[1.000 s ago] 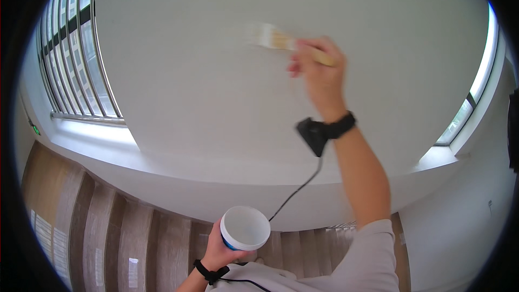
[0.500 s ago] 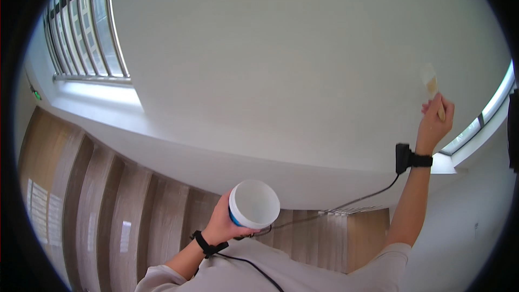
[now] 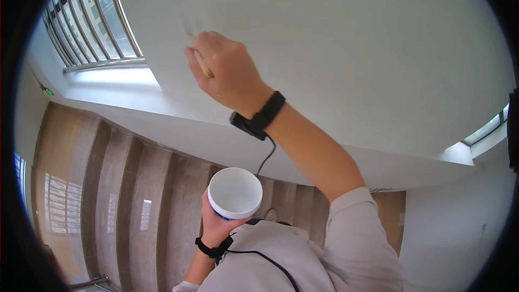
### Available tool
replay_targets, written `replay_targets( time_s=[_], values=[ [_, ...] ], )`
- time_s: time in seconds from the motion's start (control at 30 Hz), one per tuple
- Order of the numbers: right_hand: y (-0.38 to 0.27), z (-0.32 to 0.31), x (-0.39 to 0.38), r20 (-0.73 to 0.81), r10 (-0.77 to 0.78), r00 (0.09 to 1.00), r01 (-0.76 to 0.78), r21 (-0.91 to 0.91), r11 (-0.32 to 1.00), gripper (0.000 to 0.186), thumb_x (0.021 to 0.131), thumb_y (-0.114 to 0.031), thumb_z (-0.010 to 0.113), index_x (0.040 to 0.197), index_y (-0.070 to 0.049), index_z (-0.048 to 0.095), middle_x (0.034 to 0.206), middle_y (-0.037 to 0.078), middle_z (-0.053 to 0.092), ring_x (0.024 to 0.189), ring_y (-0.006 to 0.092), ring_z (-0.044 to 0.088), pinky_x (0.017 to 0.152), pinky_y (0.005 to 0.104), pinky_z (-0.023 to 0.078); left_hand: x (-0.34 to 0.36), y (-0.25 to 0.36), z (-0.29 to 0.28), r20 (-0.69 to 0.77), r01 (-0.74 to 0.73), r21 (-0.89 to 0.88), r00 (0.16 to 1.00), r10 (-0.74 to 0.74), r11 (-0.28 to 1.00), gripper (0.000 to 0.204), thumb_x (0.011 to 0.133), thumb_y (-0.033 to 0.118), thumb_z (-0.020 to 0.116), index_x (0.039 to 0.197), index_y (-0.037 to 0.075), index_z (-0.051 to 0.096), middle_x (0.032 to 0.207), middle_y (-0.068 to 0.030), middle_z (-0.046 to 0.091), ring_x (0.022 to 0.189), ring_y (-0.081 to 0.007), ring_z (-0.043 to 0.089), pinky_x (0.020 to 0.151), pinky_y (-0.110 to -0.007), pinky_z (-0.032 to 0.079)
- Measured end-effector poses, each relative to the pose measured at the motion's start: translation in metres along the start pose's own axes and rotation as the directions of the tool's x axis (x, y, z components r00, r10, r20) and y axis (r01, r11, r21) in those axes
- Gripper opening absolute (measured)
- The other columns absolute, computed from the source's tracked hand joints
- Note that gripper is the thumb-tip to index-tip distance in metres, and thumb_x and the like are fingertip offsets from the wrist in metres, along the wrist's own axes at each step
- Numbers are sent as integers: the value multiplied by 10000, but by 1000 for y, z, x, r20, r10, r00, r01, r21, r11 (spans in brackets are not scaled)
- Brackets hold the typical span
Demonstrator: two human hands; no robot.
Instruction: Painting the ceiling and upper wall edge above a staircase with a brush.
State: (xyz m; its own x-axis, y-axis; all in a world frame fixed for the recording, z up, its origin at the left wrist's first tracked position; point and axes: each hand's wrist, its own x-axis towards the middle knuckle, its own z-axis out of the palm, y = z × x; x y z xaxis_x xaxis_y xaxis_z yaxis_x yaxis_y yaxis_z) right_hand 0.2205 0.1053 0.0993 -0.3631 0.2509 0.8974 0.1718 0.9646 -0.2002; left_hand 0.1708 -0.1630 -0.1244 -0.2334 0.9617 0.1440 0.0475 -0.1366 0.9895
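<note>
My right hand (image 3: 224,67) is raised in front of the white wall (image 3: 335,59), its fingers closed round the pale wooden handle of a paintbrush (image 3: 203,65). The brush head is blurred and mostly beyond my fingers, at the wall's upper left part, near the window. Whether its bristles touch the wall, I cannot tell. Low in front of my body, my left hand (image 3: 215,219) grips a white tub (image 3: 235,192) with some blue on its outer side. The tub's open mouth faces up and its inside looks white. Black straps circle both wrists.
A window with metal bars (image 3: 89,21) and a bright sill (image 3: 116,80) lies at the upper left. Stone stairs (image 3: 146,200) run along below the wall. A black cable (image 3: 267,265) trails from my left wrist strap. Another window (image 3: 486,127) shows at the far right.
My right hand has swept with the paintbrush from the wall's right side across to its upper left. The tub in my left hand sits slightly further left and higher; the view has shifted.
</note>
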Motion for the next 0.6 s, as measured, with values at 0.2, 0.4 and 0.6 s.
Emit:
replay_targets(
  time_s=[0.2,0.4,0.6],
  values=[
    [37,-53,-39,-242,35,970,-65,-121,991,95,922,-2,744,1001,3,692,795,132,655,652,274,650,600,343,506,5,-3,-12,44,16,52,999,-18,999,1128,601,199,1032,1494,38,362,1441,-138,547,1337,-269,571,1119,-439,476],
    [28,-218,-135,-477,296,827,-475,-313,822,64,987,-15,697,1025,23,663,843,87,695,720,160,682,665,292,556,31,-8,-5,236,-49,90,971,26,995,1198,573,259,1057,1517,34,355,1456,-146,549,1343,-271,571,1120,-442,479],
    [14,-291,-161,-718,314,622,-734,-393,554,84,1012,-64,675,1024,18,669,907,102,727,752,173,704,723,328,599,38,-8,-2,312,-84,107,949,47,991,1203,568,276,1062,1515,22,365,1456,-147,555,1341,-273,574,1123,-446,480]
  ],
)
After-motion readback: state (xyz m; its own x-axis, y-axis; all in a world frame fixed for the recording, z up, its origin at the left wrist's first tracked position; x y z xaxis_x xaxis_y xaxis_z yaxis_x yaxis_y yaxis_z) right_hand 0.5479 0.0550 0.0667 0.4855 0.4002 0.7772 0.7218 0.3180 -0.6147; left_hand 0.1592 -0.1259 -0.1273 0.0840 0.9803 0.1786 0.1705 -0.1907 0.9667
